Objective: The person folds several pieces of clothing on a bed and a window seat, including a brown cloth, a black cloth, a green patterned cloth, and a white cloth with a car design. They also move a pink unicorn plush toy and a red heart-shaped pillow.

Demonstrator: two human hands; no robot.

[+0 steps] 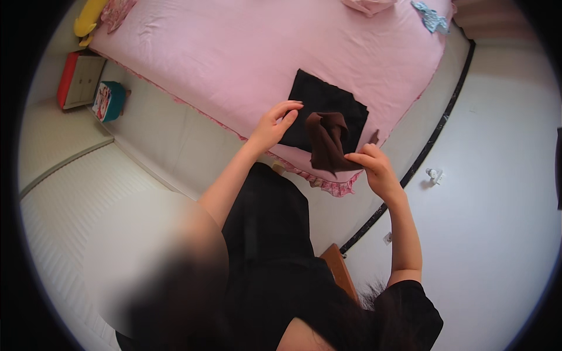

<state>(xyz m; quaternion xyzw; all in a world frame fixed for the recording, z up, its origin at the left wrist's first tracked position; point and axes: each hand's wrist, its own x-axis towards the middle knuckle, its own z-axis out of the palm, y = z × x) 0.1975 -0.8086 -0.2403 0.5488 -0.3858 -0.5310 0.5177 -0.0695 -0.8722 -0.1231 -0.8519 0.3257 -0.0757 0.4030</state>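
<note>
A dark brown piece of cloth (328,143) hangs twisted and partly crumpled from my right hand (380,169), which pinches it at its lower right part. A small brown tip sticks up behind that hand. Beneath the brown cloth, a folded black cloth (319,93) lies flat near the corner of the bed. My left hand (276,124) is over the black cloth's left edge, fingers stretched out with the thumb apart, and nothing shows in it. Whether its fingertips touch the black cloth I cannot tell.
The bed (222,64) has a pink sheet with a frilled edge. A light blue cloth (432,19) lies at its far right. To the left stand a red-sided cabinet (82,81) and a teal box (111,100). A white plug (434,175) sits in the right wall.
</note>
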